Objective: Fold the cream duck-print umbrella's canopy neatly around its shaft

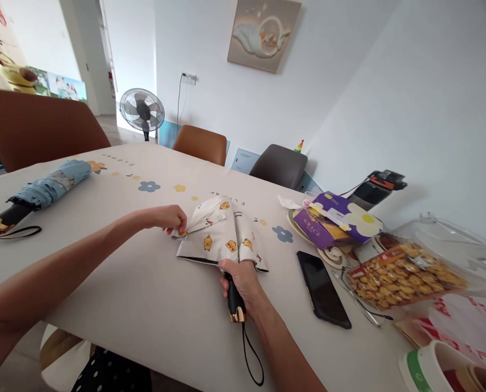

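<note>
Black garment (pixel 112 374), white-dotted; bare left forearm (pixel 75 262), bare right forearm (pixel 281 338), bare fingers (pixel 180 220).

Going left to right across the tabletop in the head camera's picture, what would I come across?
Blue folded umbrella → white cartoon-print umbrella → black smartphone → see-through snack pack.
</note>
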{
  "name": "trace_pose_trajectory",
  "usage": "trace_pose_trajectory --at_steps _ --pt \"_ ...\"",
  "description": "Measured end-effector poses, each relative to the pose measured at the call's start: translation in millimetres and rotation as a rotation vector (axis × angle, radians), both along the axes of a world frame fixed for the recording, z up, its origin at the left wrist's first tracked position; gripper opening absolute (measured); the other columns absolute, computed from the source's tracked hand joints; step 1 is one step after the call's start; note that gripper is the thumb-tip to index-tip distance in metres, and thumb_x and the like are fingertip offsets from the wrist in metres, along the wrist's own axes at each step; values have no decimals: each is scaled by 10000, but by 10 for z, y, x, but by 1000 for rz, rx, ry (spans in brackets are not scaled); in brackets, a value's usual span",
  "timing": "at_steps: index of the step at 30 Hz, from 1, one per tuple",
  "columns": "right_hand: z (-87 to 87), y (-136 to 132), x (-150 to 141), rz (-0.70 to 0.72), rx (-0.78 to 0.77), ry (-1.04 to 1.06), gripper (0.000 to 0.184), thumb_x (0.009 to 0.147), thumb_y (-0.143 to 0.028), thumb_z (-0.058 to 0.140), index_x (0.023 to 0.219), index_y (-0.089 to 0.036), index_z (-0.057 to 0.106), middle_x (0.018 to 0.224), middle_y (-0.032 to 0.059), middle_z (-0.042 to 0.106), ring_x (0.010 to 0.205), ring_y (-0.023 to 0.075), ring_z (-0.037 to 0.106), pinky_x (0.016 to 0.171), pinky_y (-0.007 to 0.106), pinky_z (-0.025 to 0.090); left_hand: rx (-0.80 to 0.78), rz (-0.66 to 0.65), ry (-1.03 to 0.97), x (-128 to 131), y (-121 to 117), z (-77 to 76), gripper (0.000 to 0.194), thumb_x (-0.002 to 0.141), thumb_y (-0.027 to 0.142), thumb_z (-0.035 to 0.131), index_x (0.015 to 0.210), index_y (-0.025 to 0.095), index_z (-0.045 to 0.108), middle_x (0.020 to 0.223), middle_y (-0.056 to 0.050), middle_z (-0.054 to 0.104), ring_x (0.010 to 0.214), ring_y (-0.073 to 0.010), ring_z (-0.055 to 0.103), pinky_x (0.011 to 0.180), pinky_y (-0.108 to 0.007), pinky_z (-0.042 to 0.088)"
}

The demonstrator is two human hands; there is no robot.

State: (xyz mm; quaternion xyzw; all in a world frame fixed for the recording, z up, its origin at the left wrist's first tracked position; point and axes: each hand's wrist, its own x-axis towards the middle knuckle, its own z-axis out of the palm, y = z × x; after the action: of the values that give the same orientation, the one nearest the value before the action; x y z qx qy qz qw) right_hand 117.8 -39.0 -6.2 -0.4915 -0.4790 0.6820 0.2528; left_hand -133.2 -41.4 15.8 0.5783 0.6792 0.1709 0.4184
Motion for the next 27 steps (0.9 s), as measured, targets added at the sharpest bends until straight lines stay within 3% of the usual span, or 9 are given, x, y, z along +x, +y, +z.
trace_pose_trajectory --at_steps 3,5,8,12,16,20,27 --pt "11 24 31 -38 8 64 199 611 -232 580 667 -204 391 320 -93 371 275 82 332 268 208 328 -156 -195 -218 10 -86 66 269 518 163 445 638 204 682 818 -35 654 587 -139 539 495 -222 376" --pt "26 52 57 -45 -9 82 205 613 -239 578 672 -206 385 328 -93 382 265 82 335 270 212 326 -196 -221 -283 -34 -132 44 304 539 164 453 706 207 703 873 -46 656 659 -162 569 531 -232 404" --pt "53 66 71 -40 1 77 218 604 -231 581 696 -210 385 343 -97 389 268 88 350 270 218 332 -73 18 -139 -134 -105 -43 266 553 162 456 676 199 689 796 -44 648 656 -158 556 544 -235 407" --pt "80 9 35 -14 38 69 236 593 -214 577 719 -213 378 352 -104 372 291 87 343 263 214 336 292 432 47 -54 48 -63 192 648 232 465 731 200 635 788 -22 628 701 -148 547 628 -245 419" --pt "84 -51 8 25 34 53 258 590 -216 574 740 -211 365 365 -110 367 289 80 330 248 204 319 531 466 -8 291 193 27 343 778 490 413 920 221 570 1003 -17 606 908 -175 524 727 -262 400" --pt "74 -56 13 61 42 79 274 596 -220 574 758 -210 354 390 -114 372 292 74 332 245 195 316 506 505 21 512 341 -8 494 783 641 313 800 186 504 845 -34 587 767 -173 510 640 -275 367" --pt "74 -42 49 155 5 99 243 628 -252 563 771 -197 375 369 -116 368 284 66 325 265 192 336 602 565 -34 496 490 -163 476 775 639 356 649 183 415 642 11 460 620 -124 415 557 -250 300"
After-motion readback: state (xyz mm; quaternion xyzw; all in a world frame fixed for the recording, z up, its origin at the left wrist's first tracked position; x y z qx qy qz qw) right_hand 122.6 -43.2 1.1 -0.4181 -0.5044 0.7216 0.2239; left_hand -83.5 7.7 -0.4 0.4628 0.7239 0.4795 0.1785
